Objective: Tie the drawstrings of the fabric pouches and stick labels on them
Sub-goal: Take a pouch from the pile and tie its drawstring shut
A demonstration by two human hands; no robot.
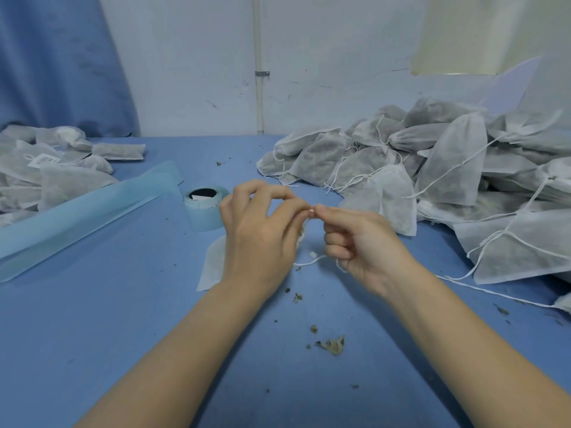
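Here, over a blue worktop (92,319), a person's two bare hands meet at the centre of the frame, working the white drawstring (312,260) of a fabric pouch (213,264). The left hand (259,233) is raised with its fingers curled, thumb and forefinger pinching the cord near the pouch's mouth; most of the pouch lies hidden behind that hand, only its pale lower corner showing on the worktop to the left of the wrist. The right hand (364,242) faces it, fingertips touching those of the left, its forefinger and thumb pinching the same cord while the other fingers are folded into the palm; a knotted end of the drawstring hangs just below the two hands. Just beyond the left hand stands a roll of labels (202,211) on pale blue backing, and a long strip of blue backing paper (86,208) runs off toward the left edge. A heap of untied pouches (432,168) with loose cords fills the right side, while a smaller pile of pouches (46,168), one bearing a white label, lies at far left. Scattered dried herb crumbs (332,345) dot the worktop between the forearms.
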